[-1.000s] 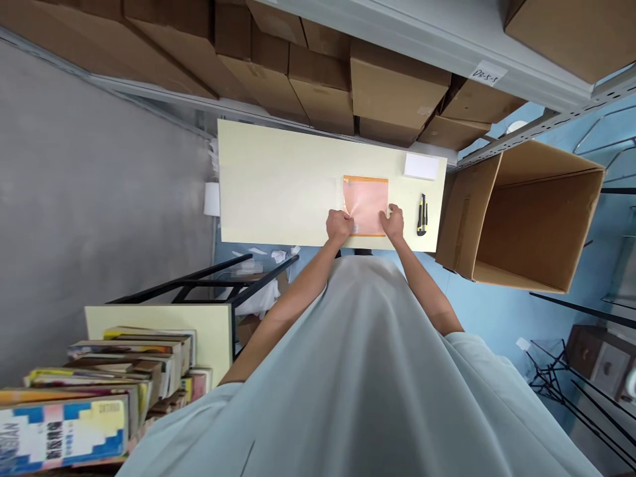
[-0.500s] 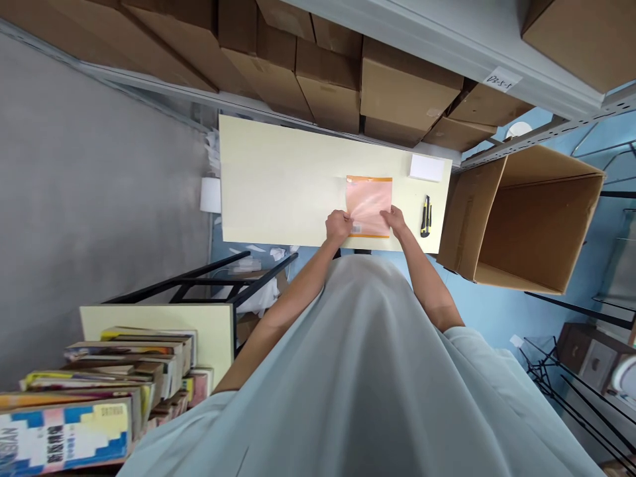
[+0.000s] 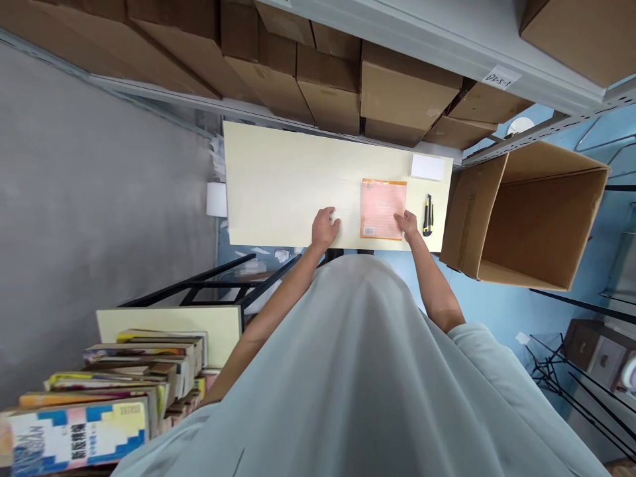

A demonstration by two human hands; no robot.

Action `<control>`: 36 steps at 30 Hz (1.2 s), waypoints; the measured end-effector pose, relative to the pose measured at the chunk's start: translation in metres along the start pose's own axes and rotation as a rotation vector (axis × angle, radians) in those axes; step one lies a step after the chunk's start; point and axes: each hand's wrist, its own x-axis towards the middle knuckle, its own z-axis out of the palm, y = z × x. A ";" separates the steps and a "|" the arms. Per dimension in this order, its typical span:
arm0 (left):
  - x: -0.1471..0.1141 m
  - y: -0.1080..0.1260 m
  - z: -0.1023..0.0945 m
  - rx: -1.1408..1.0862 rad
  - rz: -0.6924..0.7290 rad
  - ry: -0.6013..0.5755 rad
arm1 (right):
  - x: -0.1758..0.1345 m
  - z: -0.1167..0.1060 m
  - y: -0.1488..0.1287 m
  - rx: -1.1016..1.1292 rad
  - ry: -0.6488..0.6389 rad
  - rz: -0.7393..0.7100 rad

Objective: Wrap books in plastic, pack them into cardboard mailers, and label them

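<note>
On the cream table [image 3: 278, 192] lies a flat pink booklet [image 3: 381, 207] with orange top and bottom edges and a barcode-like label at its lower left. My right hand [image 3: 408, 224] grips its right edge, with fingers over the cover. My left hand [image 3: 325, 228] is off to the booklet's left, apart from it, thumb and fingers spread with nothing between them. Just right of my right hand is a black and yellow utility knife [image 3: 428, 215]. Above the knife sits a small white box [image 3: 427, 167].
A large open cardboard box [image 3: 541, 222] stands at the table's right end. Cardboard boxes [image 3: 407, 83] fill the shelf beyond the table. Stacked books [image 3: 124, 377] stand at lower left on another cream surface [image 3: 223, 334]. A grey wall [image 3: 99, 199] bounds the left side.
My left hand has let go of the booklet and moved left, its fingers opening. The booklet has shifted right with my right hand and now lies flatter.
</note>
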 end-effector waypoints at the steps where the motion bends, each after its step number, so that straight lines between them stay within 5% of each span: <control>1: 0.000 -0.001 0.000 0.032 0.026 -0.027 | 0.000 -0.002 0.000 0.005 0.003 0.001; 11: 0.004 0.000 0.005 0.204 0.055 -0.174 | -0.017 -0.057 -0.016 0.029 0.043 -0.041; 16: 0.006 0.012 -0.009 0.013 0.045 -0.196 | -0.045 -0.051 -0.040 0.074 -0.026 -0.118; 22: 0.001 0.051 -0.038 -0.317 0.108 -0.302 | -0.090 -0.030 -0.082 0.155 -0.183 -0.171; 27: -0.019 0.082 -0.080 -0.795 0.185 -0.567 | -0.124 -0.024 -0.113 0.280 -0.303 -0.207; 36: -0.033 0.102 -0.130 -0.879 0.238 -0.535 | -0.149 -0.012 -0.134 0.352 -0.297 -0.290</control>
